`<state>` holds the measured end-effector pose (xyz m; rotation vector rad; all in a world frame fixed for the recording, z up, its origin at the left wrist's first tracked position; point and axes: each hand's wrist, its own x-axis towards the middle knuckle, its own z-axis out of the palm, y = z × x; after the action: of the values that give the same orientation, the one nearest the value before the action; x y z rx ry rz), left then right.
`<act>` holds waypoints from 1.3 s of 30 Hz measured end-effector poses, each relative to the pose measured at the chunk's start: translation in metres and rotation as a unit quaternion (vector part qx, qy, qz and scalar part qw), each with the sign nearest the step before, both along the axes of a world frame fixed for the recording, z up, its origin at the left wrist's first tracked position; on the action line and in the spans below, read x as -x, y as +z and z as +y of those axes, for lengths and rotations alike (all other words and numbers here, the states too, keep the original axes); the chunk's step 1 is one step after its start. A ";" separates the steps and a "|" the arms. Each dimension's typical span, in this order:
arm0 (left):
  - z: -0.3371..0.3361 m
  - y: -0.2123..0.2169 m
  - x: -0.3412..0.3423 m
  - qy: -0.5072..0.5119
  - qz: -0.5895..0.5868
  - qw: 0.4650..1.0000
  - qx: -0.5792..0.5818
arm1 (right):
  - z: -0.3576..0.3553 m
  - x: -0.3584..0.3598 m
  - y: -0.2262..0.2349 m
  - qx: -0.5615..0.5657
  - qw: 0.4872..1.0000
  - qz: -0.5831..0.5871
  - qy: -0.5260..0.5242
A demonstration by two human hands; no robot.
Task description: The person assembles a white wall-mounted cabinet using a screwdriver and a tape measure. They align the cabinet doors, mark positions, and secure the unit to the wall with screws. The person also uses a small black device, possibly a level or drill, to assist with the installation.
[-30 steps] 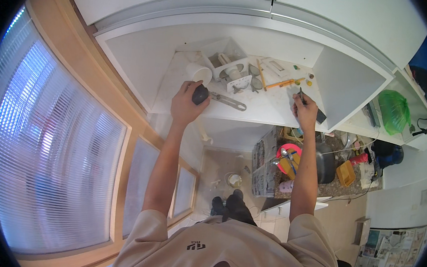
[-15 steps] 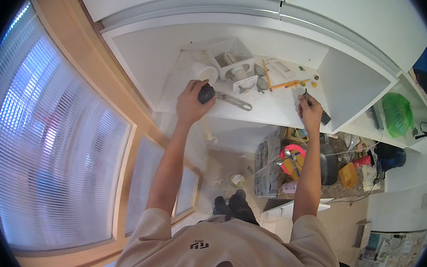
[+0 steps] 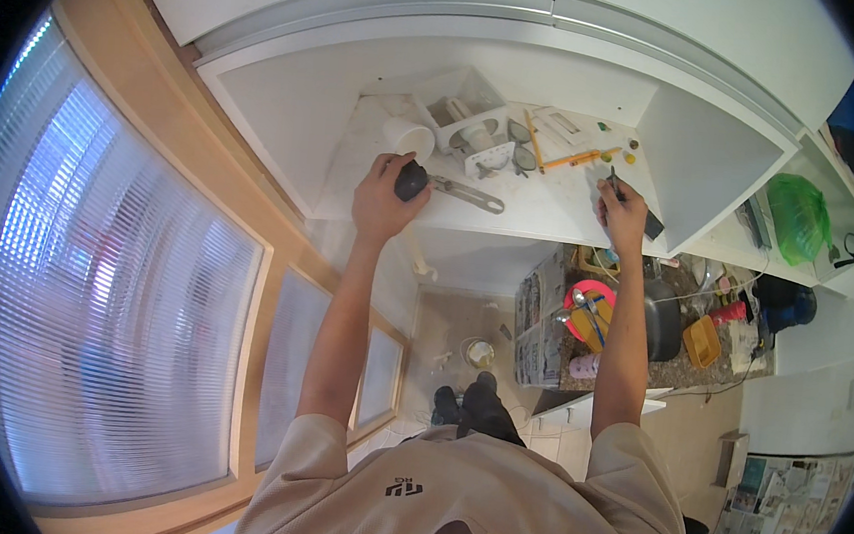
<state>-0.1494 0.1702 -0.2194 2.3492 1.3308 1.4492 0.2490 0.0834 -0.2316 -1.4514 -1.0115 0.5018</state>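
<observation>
View shifted slightly | black object: rounded | dark tool: slim

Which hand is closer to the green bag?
The right hand. It is left of the green bag, with a white side panel between them; the left hand is much farther left, by the white cup.

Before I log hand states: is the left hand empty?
No, the left hand holds a dark, rounded object.

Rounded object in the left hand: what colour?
The rounded object in the left hand is black; best seen in the head view.
</observation>
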 end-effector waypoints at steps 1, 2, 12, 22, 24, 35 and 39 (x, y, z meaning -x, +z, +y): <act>0.000 0.000 0.000 0.000 -0.001 1.000 0.001 | 0.000 0.000 0.000 0.001 1.000 0.007 0.000; -0.001 0.000 0.000 0.000 -0.002 1.000 0.002 | 0.001 0.001 0.000 0.002 1.000 0.014 0.000; -0.002 0.001 -0.005 -0.009 -0.001 1.000 0.012 | -0.002 -0.005 0.000 0.024 1.000 -0.002 -0.009; 0.003 -0.006 -0.004 -0.009 0.013 1.000 -0.019 | -0.009 0.003 0.013 0.004 1.000 -0.021 -0.003; 0.001 -0.004 -0.006 -0.004 0.011 1.000 -0.013 | -0.011 0.002 0.018 0.015 1.000 -0.020 -0.001; 0.003 -0.006 -0.003 -0.026 0.022 0.999 -0.024 | -0.012 0.000 0.017 0.014 1.000 0.010 -0.001; 0.004 -0.008 -0.001 -0.018 0.024 0.999 -0.015 | -0.013 0.000 0.017 0.018 1.000 -0.007 0.000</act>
<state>-0.1486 0.1741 -0.2270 2.4274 1.2795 1.4213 0.2487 0.0709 -0.2144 -1.4888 -1.0185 0.5116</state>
